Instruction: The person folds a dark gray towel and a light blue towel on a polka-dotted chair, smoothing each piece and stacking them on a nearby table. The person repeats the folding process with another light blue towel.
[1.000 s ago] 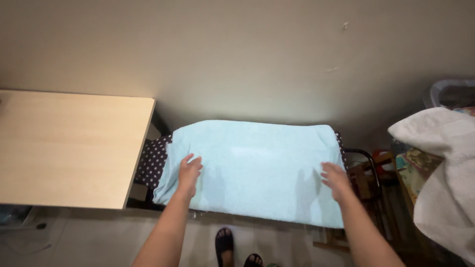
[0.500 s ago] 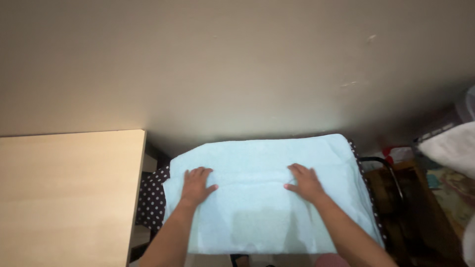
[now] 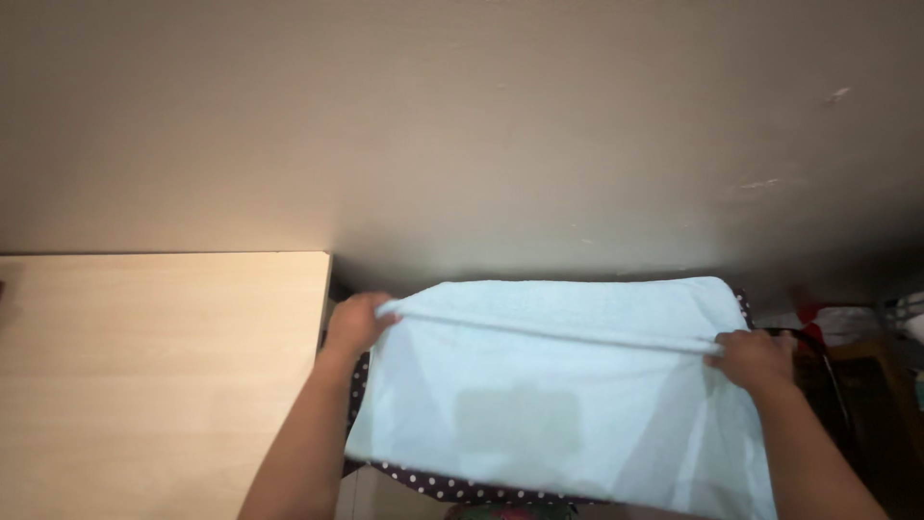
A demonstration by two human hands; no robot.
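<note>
Here I see a pale blue towel (image 3: 558, 404) spread flat over a dark, white-dotted surface (image 3: 452, 486) that peeks out along the near edge and at the left. The cloth looks soft and smooth, with a raised fold line running left to right across its far half. My left hand (image 3: 354, 323) is closed on the left end of that fold, fingers curled over the cloth. My right hand (image 3: 756, 358) pinches the right end of it, knuckles up. Both forearms reach in from the near side. A light wooden counter (image 3: 154, 376) sits to the left, a plain wall (image 3: 462, 125) beyond.
</note>
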